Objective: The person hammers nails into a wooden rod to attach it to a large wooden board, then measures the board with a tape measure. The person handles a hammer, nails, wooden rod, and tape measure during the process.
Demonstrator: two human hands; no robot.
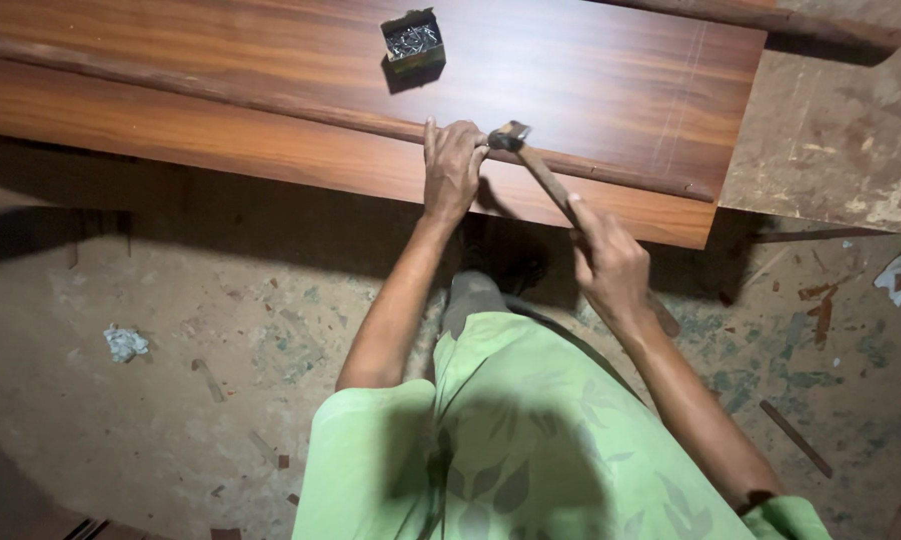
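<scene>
The left hand (pixel 452 165) lies palm down on a reddish-brown laminated board (pixel 270 70), its fingers (pixel 430 135) stretched flat and pressing a thin wooden strip (pixel 220 92) that runs lengthwise across the board; whether the fingertips pinch a nail cannot be told. The right hand (pixel 610 265) is wrapped tight around the wooden handle of a hammer (pixel 542 172), whose metal head sits just beside the left hand's knuckles, over the strip. A small open box of nails (pixel 412 42) stands on the board, further from the person and well apart from both hands. The board rests on a scuffed, paint-stained worktop (pixel 840 130) and overhangs it toward the person. Below, the floor (pixel 170 380) holds wood scraps and a crumpled bit of paper (pixel 125 343). The person wears a light green shirt (pixel 520 450).
</scene>
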